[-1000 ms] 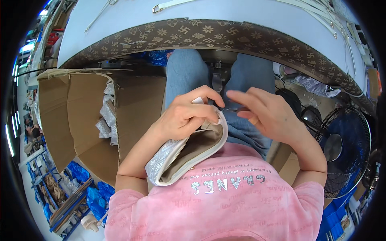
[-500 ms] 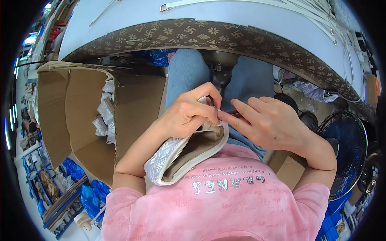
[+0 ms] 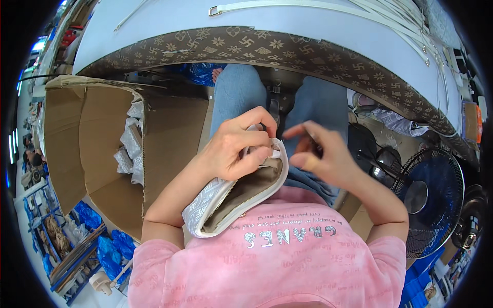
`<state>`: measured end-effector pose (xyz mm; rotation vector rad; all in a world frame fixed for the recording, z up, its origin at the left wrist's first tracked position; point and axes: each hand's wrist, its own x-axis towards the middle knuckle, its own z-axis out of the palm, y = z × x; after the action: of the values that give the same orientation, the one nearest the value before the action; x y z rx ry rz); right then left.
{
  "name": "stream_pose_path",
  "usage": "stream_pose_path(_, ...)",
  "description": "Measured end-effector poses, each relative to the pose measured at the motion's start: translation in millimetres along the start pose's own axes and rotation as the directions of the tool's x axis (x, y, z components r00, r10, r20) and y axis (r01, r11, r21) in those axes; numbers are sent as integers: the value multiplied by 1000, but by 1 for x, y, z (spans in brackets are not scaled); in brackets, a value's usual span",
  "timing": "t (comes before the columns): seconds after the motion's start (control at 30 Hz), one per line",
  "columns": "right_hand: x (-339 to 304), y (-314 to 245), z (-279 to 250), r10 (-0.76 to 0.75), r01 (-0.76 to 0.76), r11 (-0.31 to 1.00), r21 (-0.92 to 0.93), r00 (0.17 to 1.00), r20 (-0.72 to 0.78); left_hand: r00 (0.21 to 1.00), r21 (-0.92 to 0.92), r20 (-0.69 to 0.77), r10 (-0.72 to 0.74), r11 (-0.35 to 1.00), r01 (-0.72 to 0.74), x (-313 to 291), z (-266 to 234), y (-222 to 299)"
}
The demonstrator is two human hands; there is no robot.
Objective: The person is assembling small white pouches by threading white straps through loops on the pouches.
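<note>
A white patterned zip pouch (image 3: pixel 245 191) lies tilted against my pink shirt, its mouth gaping and its beige lining showing. My left hand (image 3: pixel 233 146) is closed on the pouch's far right end, thumb and fingers pinching the edge near a small white tab (image 3: pixel 276 154). Just right of that end, a small gap away, hovers my right hand (image 3: pixel 328 156), smeared by motion. Its fingers curl round a slim dark tool (image 3: pixel 316 148), mostly hidden in the grip. The brass-coloured zip teeth run along both sides of the opening.
An open cardboard box (image 3: pixel 110 149) with bubble-wrapped pieces stands at my left. Ahead, a white-topped table (image 3: pixel 169 20) with a brown patterned edge holds several white straps (image 3: pixel 287 6). A black fan (image 3: pixel 434 200) stands close by my right elbow.
My right hand has drawn back from the pouch's end and its fingers have curled in. The left hand still pinches the pouch, which has shifted slightly left.
</note>
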<state>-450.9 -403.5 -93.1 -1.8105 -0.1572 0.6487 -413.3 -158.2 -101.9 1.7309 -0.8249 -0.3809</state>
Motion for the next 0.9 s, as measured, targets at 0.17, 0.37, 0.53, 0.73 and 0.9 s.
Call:
stream_pose_path(0.17,-3,18,30,65,-69,960,270,998,24,998,293,7,69,954,-68,7,-6,10)
stream_pose_path(0.37,-6,21,28,-41,17,933,359,997,59,991,479,35,132,868,-133,6,-3,22)
stream_pose_path(0.53,-1,21,21,-209,185,967,174,969,134,994,429,90,61,898,-94,12,-9,24)
stream_pose_path(0.73,0,31,23,-128,80,937,340,984,123,981,400,186,59,907,-130,15,-8,22)
stream_pose_path(0.9,0,44,32,-75,21,856,516,994,84,986,398,71,151,902,-167,5,-1,20)
